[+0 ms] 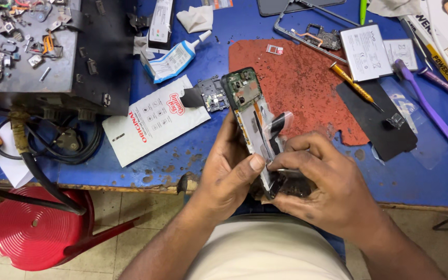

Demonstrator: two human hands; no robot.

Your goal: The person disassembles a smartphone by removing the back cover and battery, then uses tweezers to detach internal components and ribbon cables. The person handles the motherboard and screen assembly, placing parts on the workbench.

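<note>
Opened phone (250, 111) is held over desk (130, 171) edge, just in front of the red mat (302, 88), back cover off, board end pointing away from the person. Left hand (229, 173) wraps the phone's left side from below, grip closed on the frame, thumb pressed across its lower part. Right hand (322, 181) sits at the phone's lower right; thumb & forefinger pinched on a thin clear film/strip (278, 124) that curls up off the phone body, w/ a dark band on it.

To do this well, as I judge it: keep the left grip firm on the frame edges only, not on the bare board; pull the film low & slow, close to the surface, so it doesn't snap or drag a flex w/ it.

Near the phone: small loose board piece (211, 94) just left of its top end, glue tube (175, 59) further left, battery (365, 52) and yellow screwdriver (353, 85) to the right, on or past the mat.

Hard to tell: what the film is stuck to; the phone's bottom end is hidden under both hands, dark bits there unclear. Left fingers behind the phone not visible. Right wrist cut off at frame bottom.
</note>
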